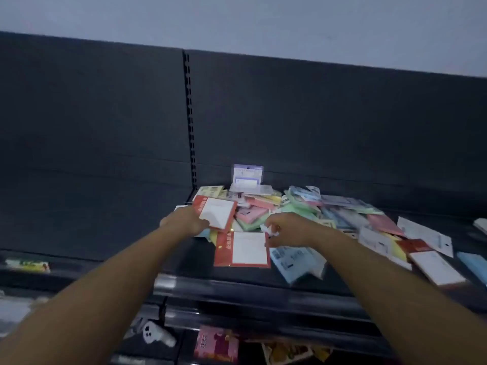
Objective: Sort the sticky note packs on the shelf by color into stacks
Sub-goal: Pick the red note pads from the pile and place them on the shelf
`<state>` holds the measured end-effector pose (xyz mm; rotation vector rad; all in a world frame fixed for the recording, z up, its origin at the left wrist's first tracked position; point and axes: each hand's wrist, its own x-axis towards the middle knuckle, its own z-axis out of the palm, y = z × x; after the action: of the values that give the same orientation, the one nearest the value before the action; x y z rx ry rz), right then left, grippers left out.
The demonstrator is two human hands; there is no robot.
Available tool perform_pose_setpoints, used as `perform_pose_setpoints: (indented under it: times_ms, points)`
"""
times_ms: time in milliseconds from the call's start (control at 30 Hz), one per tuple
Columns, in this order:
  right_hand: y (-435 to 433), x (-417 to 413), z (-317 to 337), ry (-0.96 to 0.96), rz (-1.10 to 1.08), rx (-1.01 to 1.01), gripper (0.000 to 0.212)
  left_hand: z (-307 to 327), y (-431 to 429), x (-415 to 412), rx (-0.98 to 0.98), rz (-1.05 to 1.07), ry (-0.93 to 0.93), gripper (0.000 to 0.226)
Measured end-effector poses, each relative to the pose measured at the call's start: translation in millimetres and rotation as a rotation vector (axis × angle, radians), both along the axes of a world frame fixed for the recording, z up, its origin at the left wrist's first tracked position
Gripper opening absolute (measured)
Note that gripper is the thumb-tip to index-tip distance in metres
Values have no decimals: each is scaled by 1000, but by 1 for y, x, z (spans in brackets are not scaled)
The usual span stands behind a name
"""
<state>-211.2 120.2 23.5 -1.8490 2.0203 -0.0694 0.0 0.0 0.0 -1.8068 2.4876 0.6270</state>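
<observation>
Shelf: one dark shelf across the middle of the frame. I see every sticky note pack on its centre and right part.
Left hand: centre-left. Its fingers clasp one pack by the lower left corner.
Held pack: one, red border with a white pad, tilted, over the left edge of the heap.
Lilac pack: one, upright against the back panel, behind the heap.
Flat pack: one, red and white, lying flat near the shelf front, just below the held one.
Right hand: centre. Its fingers curl at the upper right corner of the flat pack. I cannot tell whether they pinch anything.
Heap: one mixed pile of pink, green, yellow, blue and white packs, overlapping and too blurred for me to count.
Blue pack: one, light blue, touching the right edge of the flat pack.
Third pack: one, red and white, at lower right. I count three red-and-white packs in all.
</observation>
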Motion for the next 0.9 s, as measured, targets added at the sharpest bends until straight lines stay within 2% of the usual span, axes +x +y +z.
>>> perform_pose_setpoints:
  times_ms: [67, 133, 233, 300, 467, 567, 633, 700, 833, 900]
  points:
    - [-13, 11, -12, 6, 41, 50, 63, -11, -6, 0, 57, 38, 37, 51]
    - [-23, 22, -25, 60, 70, 77, 71, -21, -11, -3, 116, 81, 159, 57]
    - [-42, 33, -37, 236, 113, 127, 83, -33, -24, -16, 242, 364, 448, 81]
    - [-51, 40, -39, 340, 134, 137, 90, -36, -31, -28, 286, 509, 530, 94]
    - [-65, 50, -44, 340, 75, 174, 100, -47, -29, -57, 178, 547, 353, 113]
    - [-66, 52, -45, 319, 51, 184, 105, -49, -33, -57, 159, 586, 341, 121]
    - [-65, 52, -45, 298, 50, 169, 105, -49, -39, -53, 100, 618, 390, 119]
    - [-62, 50, -46, 264, 51, 159, 101, -49, -41, -51, 40, 638, 534, 115]
    - [-54, 44, -41, 158, -30, 75, 78, -39, -35, -53, 93, 721, 1135, 95]
    - [-52, 38, -32, 50, -55, 17, 58, -27, -33, -47, 142, 812, 1290, 63]
